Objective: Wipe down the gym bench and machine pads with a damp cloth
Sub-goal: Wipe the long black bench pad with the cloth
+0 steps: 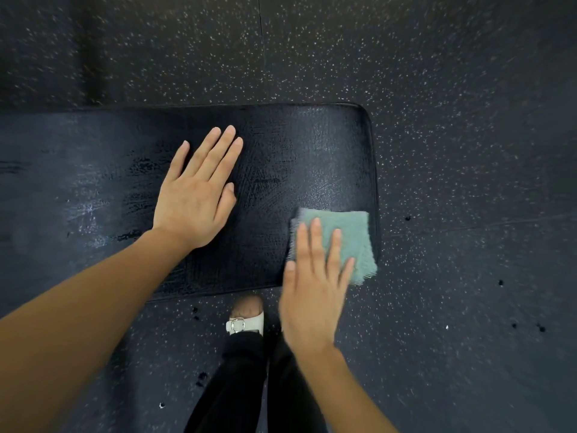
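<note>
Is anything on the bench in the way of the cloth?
Yes: the left hand lies flat on the bench pad, to the left of the green cloth, which the right hand presses near the pad's right end. Nothing else shows on it.

cloth [346,242] on bench [296,157] right end – under right hand [312,295] | left hand [196,198] flat mid-bench

No lettering, brand, number or sign can be read anywhere in the head view. The black bench pad [296,157], the green cloth [352,232], the white buckled sandal [246,321] and the speckled floor [468,120] all show plain surfaces.
</note>
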Demonstrator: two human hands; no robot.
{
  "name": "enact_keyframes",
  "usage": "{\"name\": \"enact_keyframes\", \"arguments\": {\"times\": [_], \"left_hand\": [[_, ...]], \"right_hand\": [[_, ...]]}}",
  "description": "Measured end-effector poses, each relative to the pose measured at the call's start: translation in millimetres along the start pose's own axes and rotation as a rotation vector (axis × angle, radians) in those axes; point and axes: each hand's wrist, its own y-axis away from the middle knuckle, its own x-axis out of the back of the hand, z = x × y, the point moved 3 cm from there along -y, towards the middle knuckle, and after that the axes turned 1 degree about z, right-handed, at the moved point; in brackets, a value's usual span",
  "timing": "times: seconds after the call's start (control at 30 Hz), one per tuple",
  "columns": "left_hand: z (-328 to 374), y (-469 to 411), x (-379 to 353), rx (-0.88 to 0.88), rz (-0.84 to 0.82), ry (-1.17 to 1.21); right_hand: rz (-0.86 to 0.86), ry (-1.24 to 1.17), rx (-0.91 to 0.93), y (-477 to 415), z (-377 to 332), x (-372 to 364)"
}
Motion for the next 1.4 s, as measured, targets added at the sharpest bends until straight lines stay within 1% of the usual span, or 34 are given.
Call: {"name": "enact_keyframes", "arguments": {"times": [0.13,0.2,0.27,0.4,0.5,0.77,0.97,1.03,1.2,1.4], "left_hand": [[-1,-1,1,0.001,-0.006,-0.011],[-1,0,1,0.000,-0.009,-0.014],[-1,0,1,0.000,-0.007,-0.013],[-1,-1,1,-0.001,-0.008,-0.007],[0,-1,2,0.004,-0.011,-0.005],[0,-2,2,0.007,-0.006,-0.018],[1,-1,2,0.009,-0.012,-0.018],[1,-1,2,0.010,-0.012,-0.015],[1,-2,3,0.008,-0.004,-0.010],[4,-1,1,0.006,-0.025,-0.024]], "right_hand": [[-0.074,0.040,0.241,12,-42,-12],[-0.096,0.055,0.319,11,-40,-11],[-0.086,0.081,0.342,4,-23,-6],[-0.033,0.098,0.239,-19,21,8],[-0.017,0.075,0.224,-36,38,15],[0.038,0.011,0.138,-106,28,27],[0.016,0.009,0.110,-159,12,39],[0.019,0.028,0.114,-159,9,37],[0.102,0.026,0.117,-142,10,33],[0.078,0.080,0.192,-89,34,27]]}}
